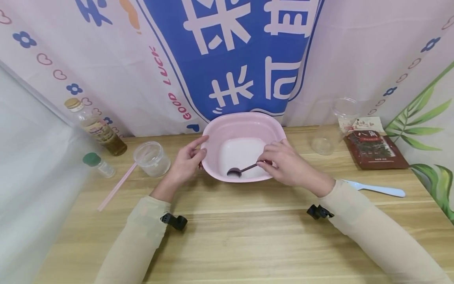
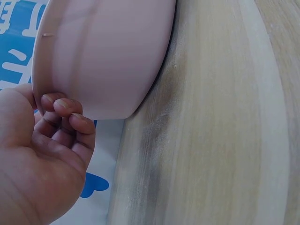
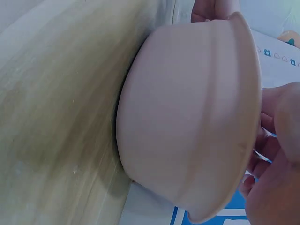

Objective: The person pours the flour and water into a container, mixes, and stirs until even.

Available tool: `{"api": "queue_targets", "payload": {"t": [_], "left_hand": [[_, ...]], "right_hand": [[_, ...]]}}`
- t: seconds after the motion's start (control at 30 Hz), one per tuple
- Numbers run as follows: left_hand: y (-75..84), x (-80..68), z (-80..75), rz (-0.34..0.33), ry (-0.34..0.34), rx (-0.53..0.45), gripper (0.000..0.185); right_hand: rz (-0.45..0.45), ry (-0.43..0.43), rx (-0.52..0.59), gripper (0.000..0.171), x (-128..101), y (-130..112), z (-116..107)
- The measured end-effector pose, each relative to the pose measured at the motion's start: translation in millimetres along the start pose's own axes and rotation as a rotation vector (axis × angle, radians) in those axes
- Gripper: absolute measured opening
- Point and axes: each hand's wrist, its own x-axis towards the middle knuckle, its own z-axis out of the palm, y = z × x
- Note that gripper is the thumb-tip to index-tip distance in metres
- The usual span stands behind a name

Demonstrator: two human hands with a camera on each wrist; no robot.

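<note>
Closest up you've got the two beige sleeves (image 1: 142, 232) coming in over the wooden table (image 1: 241, 236). Left hand (image 1: 186, 161) has its curled fingers (image 2: 65, 110) against the rim of the pink basin (image 1: 244, 122), which sits mid-table near the banner. Right hand (image 1: 287, 163) is pinching a dark spoon (image 1: 241, 170) by its handle, bowl end down inside the basin. A clear cup (image 1: 151, 157) and pink straw (image 1: 117, 185) sit off to the left.

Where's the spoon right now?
In the head view, the spoon lies inside the pink basin at table centre, its handle pinched by the right hand; its bowl is near the front wall.
</note>
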Motion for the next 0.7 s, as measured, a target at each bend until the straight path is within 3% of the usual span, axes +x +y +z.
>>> {"api": "queue_targets", "payload": {"t": [0.27, 0.7], "left_hand": [[-1.3, 0.8, -1.8, 0.009, -0.004, 0.006, 0.050], [0.7, -0.5, -2.0, 0.010, -0.006, -0.007, 0.051]], "right_hand": [[0.116, 0.035, -0.059, 0.008, 5.0, 3.9, -4.5], [0.288, 0.141, -0.229, 0.014, 9.1, 31.2, -9.5]]}}
